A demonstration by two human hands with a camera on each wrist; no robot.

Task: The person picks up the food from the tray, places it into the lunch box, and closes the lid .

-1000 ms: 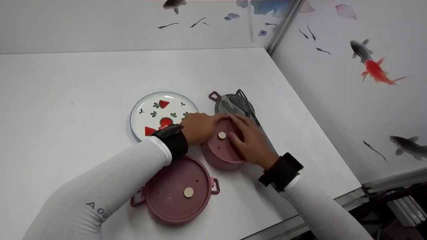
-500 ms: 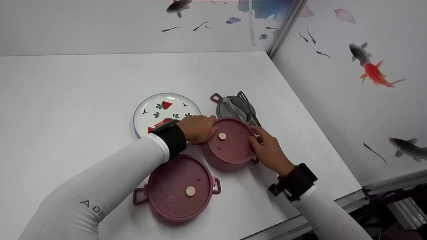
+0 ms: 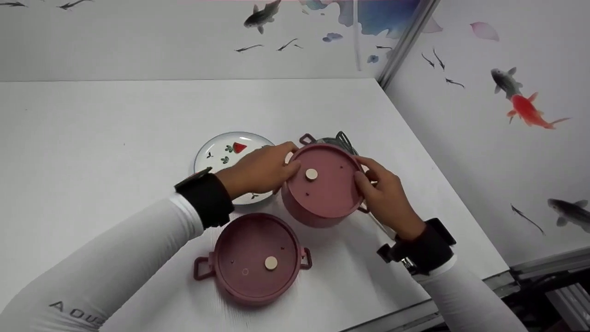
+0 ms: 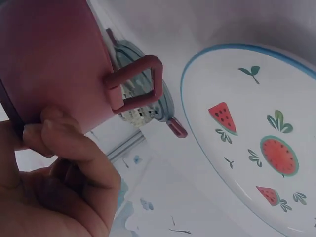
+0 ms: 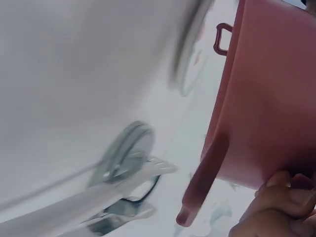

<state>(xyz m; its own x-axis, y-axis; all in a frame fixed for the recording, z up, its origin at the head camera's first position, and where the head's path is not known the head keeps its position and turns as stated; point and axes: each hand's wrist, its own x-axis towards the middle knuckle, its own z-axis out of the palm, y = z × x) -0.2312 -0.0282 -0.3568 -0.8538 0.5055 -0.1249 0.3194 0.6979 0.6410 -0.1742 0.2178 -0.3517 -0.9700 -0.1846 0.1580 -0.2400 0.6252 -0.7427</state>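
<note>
Between my two hands hangs a lidded dusty-pink pot (image 3: 318, 210) with a pale round knob, raised over the table. My left hand (image 3: 260, 170) grips its left rim, thumb over the lid's edge and fingers curled against the wall; a side handle shows on the pot (image 4: 54, 54) in the left wrist view. On the right side, my right hand (image 3: 392, 196) pinches the rim between thumb and fingers. Seen from below in the right wrist view, the pot (image 5: 276, 94) has its handles sticking out.
A second, wider pink pot (image 3: 251, 286) with its lid on stands nearer me. Left of the held pot lies a watermelon-patterned plate (image 3: 216, 152). Behind it, partly hidden, are a grey round dish (image 5: 118, 153) and dark utensils (image 3: 345, 140). A wall rises at right.
My right hand slid from over the lid to the pot's right rim. Both hands then lifted the pot up from the table; it now covers more of the grey dish and utensils.
</note>
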